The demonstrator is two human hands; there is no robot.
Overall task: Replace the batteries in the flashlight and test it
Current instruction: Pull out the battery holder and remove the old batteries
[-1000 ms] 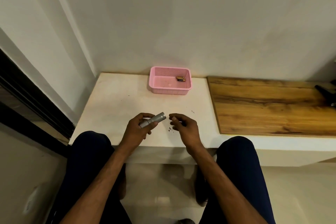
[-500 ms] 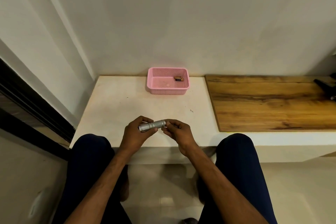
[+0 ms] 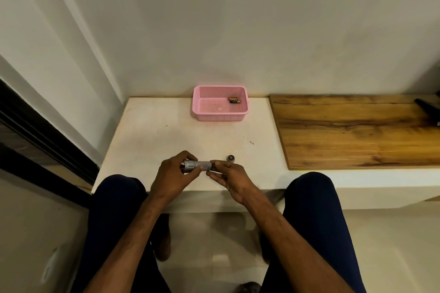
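My left hand (image 3: 172, 177) grips a silver flashlight (image 3: 197, 165), held level over the front edge of the white counter (image 3: 154, 135). My right hand (image 3: 229, 177) meets the flashlight's right end, with thumb and fingertips pinching a small dark piece (image 3: 213, 165) there; what that piece is I cannot tell. A small round silver cap (image 3: 230, 158) lies on the counter just behind my right fingers. Two or three batteries (image 3: 234, 100) lie in the back right corner of a pink basket (image 3: 202, 112) near the wall.
A wooden board (image 3: 352, 131) covers the counter's right part, with a dark object (image 3: 427, 107) at its far right edge. My knees sit below the counter's front edge. The wall runs close behind the basket, and a dark frame stands at the left.
My right hand has come from apart to the flashlight's right end. The flashlight has turned from tilted to level. The round cap now shows on the counter.
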